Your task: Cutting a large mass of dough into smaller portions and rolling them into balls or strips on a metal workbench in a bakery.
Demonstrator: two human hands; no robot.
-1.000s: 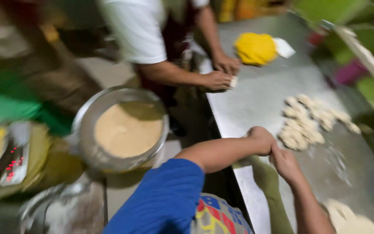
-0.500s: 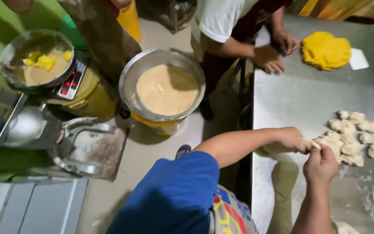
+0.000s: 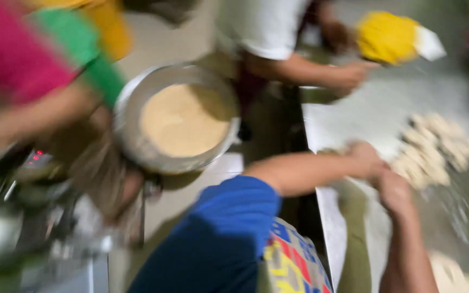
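Note:
The view is badly blurred. My left hand (image 3: 367, 160) reaches from a blue sleeve onto the metal table (image 3: 375, 114). My right hand (image 3: 394, 190) comes up from the bottom edge and meets it. Both hands sit close together at the near edge of a pile of several small pale dough pieces (image 3: 441, 146). The blur hides whether the fingers pinch a piece.
A big metal bowl of beige mix (image 3: 183, 122) stands left of the table. A co-worker in a white shirt has a hand (image 3: 348, 76) on the table near a yellow dough lump (image 3: 386, 35). Another person's pink and green sleeve (image 3: 39, 59) fills the left.
My hands stay together at the dough pile. The view has shifted and blurred, the bowl now looms larger, and a pink and green sleeve has entered at the left.

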